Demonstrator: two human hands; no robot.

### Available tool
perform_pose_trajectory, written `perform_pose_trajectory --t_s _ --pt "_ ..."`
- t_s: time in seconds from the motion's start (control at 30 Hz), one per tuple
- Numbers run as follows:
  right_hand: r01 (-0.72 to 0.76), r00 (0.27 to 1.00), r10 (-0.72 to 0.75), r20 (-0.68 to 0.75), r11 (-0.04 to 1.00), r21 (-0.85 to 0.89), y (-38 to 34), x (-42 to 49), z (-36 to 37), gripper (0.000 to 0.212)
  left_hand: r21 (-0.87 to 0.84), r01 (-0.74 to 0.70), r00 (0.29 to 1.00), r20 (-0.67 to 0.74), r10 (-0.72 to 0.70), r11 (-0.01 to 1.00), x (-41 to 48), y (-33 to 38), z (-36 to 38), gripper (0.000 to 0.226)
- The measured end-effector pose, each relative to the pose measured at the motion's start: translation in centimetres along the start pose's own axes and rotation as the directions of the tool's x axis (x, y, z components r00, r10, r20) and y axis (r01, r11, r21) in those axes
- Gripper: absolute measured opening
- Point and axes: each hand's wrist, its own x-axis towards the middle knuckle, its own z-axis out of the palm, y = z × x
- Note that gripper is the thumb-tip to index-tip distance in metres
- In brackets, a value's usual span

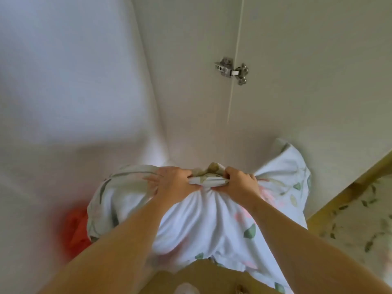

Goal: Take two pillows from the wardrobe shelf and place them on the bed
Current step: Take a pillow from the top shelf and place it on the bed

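White wardrobe panels [191, 102] fill the background and meet in an inside corner left of centre. The floral pillow [201, 225] hangs in front of these panels at lower centre, off any shelf, with its top edge bunched. The left hand [171, 183] and right hand [239, 183] sit side by side on that edge, fingers curled tight round the gathered cloth, with a roll of fabric between them. The fabric fans down from the grip toward the person's body. One pillow corner points up and right, close to the right panel; contact cannot be told. A fold of leaf-printed cloth bulges left of the left hand; whether it is a separate pillow cannot be told. A metal hinge [232, 70] sits on the panel seam, well above the hands. A blurred orange object [74, 225] lies at lower left, just beside the cloth. A wooden rail [350, 183] runs diagonally at lower right, bordering a leaf-patterned surface [360, 230].
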Motion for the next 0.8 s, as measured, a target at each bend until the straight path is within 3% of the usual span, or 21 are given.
perform_pose_trajectory --t_s 0.1,0.17,0.23,0.33,0.63,0.8 --pt "-0.123 0.992 0.123 -0.011 0.992 -0.020 3.9 -2.8 0.4 0.039 -0.026 -0.060 0.990 0.124 0.063 0.998 -0.2 2.4 3.2 0.035" --pt "-0.211 0.977 0.210 -0.035 0.977 -0.031 6.6 -4.8 0.3 0.039 -0.100 -0.107 0.973 0.194 0.125 0.989 -0.1 4.4 5.7 0.044" --pt "-0.292 0.955 0.290 -0.066 0.956 -0.038 9.1 -7.0 0.0 0.037 -0.136 -0.148 0.957 0.231 0.177 0.979 0.0 6.6 8.1 0.054" --pt "-0.413 0.907 0.410 -0.093 0.911 -0.009 12.6 -10.6 -1.1 0.035 -0.116 -0.250 0.930 0.248 0.272 0.961 -0.2 10.9 11.0 0.045" --pt "-0.663 0.703 0.665 -0.254 0.741 0.107 21.7 -21.6 -6.7 0.027 -0.263 -0.373 0.766 0.453 0.455 0.890 -2.2 26.0 17.4 0.025" --pt "-0.750 0.581 0.735 -0.349 0.651 0.122 26.0 -27.6 -9.8 0.030 -0.296 -0.458 0.687 0.479 0.545 0.838 -5.2 33.8 20.0 0.036"
